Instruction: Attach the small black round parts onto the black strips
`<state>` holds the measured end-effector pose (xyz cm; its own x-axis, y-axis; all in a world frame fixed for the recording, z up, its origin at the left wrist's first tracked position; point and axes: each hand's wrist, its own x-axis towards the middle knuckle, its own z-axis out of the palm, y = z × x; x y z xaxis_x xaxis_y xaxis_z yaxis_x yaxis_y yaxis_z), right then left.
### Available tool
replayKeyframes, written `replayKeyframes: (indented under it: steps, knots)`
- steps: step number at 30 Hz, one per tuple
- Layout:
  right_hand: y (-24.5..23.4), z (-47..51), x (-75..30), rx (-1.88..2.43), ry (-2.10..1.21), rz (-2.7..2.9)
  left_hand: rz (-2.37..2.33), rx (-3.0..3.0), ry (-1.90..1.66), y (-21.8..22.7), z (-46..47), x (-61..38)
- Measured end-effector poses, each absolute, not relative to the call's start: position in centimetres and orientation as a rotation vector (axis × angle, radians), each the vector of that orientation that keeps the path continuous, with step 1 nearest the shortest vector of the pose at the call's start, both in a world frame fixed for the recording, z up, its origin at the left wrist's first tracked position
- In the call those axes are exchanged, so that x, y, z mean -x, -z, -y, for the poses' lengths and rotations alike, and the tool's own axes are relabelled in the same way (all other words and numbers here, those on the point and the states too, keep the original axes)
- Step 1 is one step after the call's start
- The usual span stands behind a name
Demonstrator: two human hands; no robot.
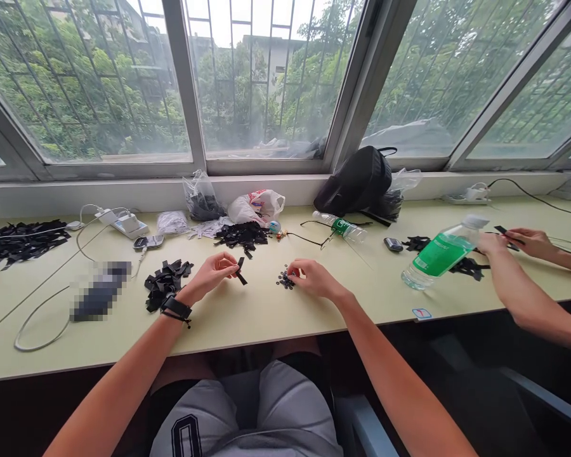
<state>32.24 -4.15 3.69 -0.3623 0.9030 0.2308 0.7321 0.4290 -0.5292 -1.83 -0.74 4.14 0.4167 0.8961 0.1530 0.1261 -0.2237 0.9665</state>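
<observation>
My left hand (pixel 217 270) pinches a short black strip (pixel 240 271), which sticks out past the fingertips above the table. My right hand (pixel 309 277) has its fingers drawn together at a small pile of black ring-shaped pieces (pixel 284 280). Whatever lies between those fingertips is too small to make out. Beside my left wrist, which wears a black band, is a heap of black strips (pixel 164 284). Farther back, between the hands, another black strip pile (pixel 244 236) lies in front of a white plastic bag (pixel 257 206).
Eyeglasses (pixel 320 244), a lying bottle (pixel 342 226) and a black bag (pixel 356 181) are at the back. A green-labelled bottle (pixel 440 254) stands to the right, near a co-worker's hands (pixel 528 242). Cables, a power strip (pixel 128 222) and a blurred dark object (pixel 99 292) occupy the left.
</observation>
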Motion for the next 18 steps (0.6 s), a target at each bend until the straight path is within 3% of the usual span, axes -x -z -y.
replayKeyframes:
  steps: [18]
  knots:
    - [-1.9,-0.1,-22.5,1.124,-0.47,2.161,-0.974,-1.617,-1.049,-2.6,0.5,2.0]
